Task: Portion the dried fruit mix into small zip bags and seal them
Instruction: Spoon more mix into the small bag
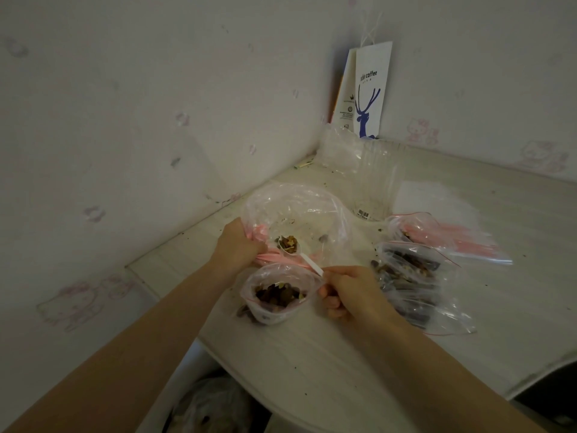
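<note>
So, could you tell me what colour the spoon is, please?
The spoon is white, seen best in the head view.

Dim corner: cartoon-cat wallpaper (150, 104), pale wood-grain table (515, 276).

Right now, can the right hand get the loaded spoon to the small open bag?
Probably yes: the right hand holds the spoon beside the small open bag, whose mouth gapes upward, with nothing between them; the left hand grips the big bag.
</note>
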